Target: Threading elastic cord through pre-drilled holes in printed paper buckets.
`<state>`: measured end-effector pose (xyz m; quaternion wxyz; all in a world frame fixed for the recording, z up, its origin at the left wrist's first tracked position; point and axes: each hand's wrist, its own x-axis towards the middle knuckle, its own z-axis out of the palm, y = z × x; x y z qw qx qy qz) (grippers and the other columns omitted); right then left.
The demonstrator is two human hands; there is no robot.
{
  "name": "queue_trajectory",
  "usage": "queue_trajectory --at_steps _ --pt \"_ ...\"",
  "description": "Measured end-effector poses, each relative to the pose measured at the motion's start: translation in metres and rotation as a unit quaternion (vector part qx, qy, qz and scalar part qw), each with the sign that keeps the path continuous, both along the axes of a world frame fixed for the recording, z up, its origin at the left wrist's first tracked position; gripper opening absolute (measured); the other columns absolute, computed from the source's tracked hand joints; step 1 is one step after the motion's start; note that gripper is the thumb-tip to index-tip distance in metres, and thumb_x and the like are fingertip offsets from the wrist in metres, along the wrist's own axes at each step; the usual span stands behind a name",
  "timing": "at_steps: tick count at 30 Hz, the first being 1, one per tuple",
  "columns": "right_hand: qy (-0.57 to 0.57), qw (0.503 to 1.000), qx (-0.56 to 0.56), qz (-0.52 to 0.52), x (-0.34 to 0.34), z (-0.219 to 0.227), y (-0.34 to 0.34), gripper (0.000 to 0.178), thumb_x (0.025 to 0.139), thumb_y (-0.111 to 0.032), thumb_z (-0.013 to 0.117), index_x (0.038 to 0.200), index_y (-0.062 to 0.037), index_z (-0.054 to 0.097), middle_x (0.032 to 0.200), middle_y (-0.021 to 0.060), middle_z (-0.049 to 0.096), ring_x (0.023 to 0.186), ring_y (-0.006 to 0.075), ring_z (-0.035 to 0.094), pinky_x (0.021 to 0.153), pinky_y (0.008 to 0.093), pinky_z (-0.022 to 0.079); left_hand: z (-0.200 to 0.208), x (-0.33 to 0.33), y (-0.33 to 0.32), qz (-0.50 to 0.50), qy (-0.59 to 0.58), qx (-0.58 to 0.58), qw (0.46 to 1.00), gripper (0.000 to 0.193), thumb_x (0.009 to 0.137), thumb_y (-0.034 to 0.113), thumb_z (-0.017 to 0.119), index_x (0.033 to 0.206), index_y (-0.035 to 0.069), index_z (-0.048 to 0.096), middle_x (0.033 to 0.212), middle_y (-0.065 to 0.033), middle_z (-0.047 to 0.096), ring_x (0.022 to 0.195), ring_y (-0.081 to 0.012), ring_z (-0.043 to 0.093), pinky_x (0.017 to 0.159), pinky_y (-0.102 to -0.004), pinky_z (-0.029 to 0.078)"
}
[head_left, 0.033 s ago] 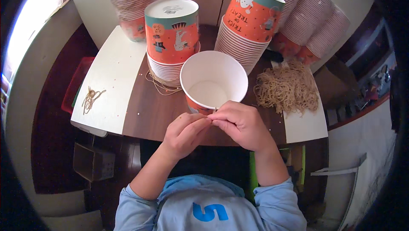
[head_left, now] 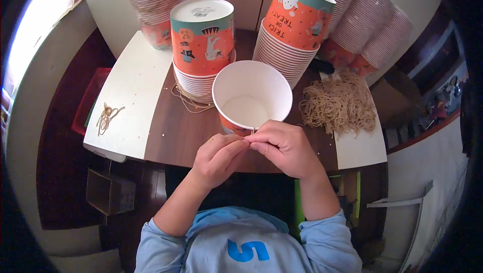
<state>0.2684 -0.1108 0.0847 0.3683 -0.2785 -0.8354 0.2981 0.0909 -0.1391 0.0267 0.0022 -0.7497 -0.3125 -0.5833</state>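
Observation:
A large paper bucket [head_left: 251,92], white inside and orange outside, stands mouth up on the table. At its near rim a short bit of thin tan cord [head_left: 253,130] shows above my fingertips. My left hand [head_left: 216,158] and my right hand [head_left: 287,147] meet there, fingertips pinched together on the cord. Most of the cord between the fingers is hidden, and so is the bucket's lower front. The right knuckles are close to the rim.
Upside-down bucket stacks stand behind at left [head_left: 203,41] and right [head_left: 297,21], with wrapped stacks [head_left: 362,16] farther back. A tangled heap of tan cords [head_left: 339,103] lies at right. A small cord bundle [head_left: 107,118] rests on the white left side of the table [head_left: 126,87].

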Motion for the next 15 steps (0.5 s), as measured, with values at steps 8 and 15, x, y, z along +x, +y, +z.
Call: queue_trajectory --at_steps 8,15 --pt "0.101 0.979 -0.179 -0.015 -0.004 -0.021 -0.015 0.018 0.083 -0.004 0.063 0.100 -0.0008 0.066 0.086 0.0064 0.065 0.078 0.0134 0.061 0.071 0.0250 0.048 0.000 0.004 -0.002 0.027 -0.009 0.005 1.000 0.024 0.071 -0.004 0.070 0.094 0.000 0.065 0.083 -0.0112 0.062 0.065 -0.0202 0.060 0.055 -0.0285 0.051" --pt "0.212 0.900 -0.381 0.004 -0.002 -0.025 -0.018 0.032 0.085 -0.004 0.061 0.116 -0.0056 0.061 0.103 0.0039 0.061 0.086 0.0087 0.058 0.076 0.0227 0.047 0.000 0.008 -0.009 0.074 -0.040 -0.056 0.995 0.021 0.071 -0.004 0.069 0.091 0.001 0.065 0.080 -0.0090 0.062 0.064 -0.0171 0.060 0.054 -0.0263 0.050"
